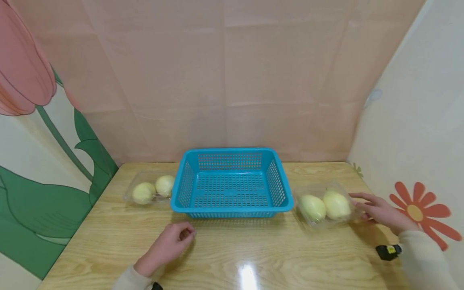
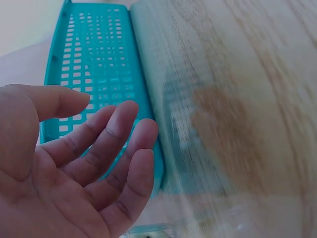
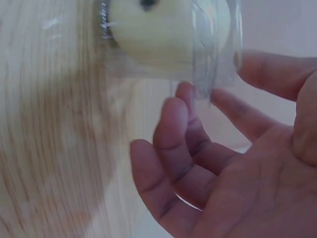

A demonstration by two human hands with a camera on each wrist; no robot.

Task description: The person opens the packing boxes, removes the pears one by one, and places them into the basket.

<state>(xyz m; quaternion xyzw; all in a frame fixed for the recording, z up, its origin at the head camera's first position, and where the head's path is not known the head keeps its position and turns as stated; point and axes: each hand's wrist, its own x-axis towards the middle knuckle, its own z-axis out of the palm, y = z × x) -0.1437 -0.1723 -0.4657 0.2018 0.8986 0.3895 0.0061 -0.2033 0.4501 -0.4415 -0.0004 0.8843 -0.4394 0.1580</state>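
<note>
My right hand (image 1: 378,211) is at the right end of a clear plastic clamshell box (image 1: 308,222) holding two pale yellow, round fruits (image 1: 336,204). Its fingers are spread and loosely bent. In the right wrist view, the thumb and index fingertips are right at the rim of the box (image 3: 203,54), while the other fingers hang below it. My left hand (image 1: 167,245) holds nothing. Just in front of the blue basket (image 1: 232,210), its fingers curve loosely, and the left wrist view shows the bare palm with the basket's perforated side (image 2: 99,49) behind it.
A second clear box (image 1: 130,189) with two pale round fruits (image 1: 143,193) lies left of the basket, partly behind its rim. The wooden table (image 1: 217,257) meets a pinkish cloth backdrop (image 1: 232,80) at the back. A patterned wall (image 1: 409,141) borders the right side.
</note>
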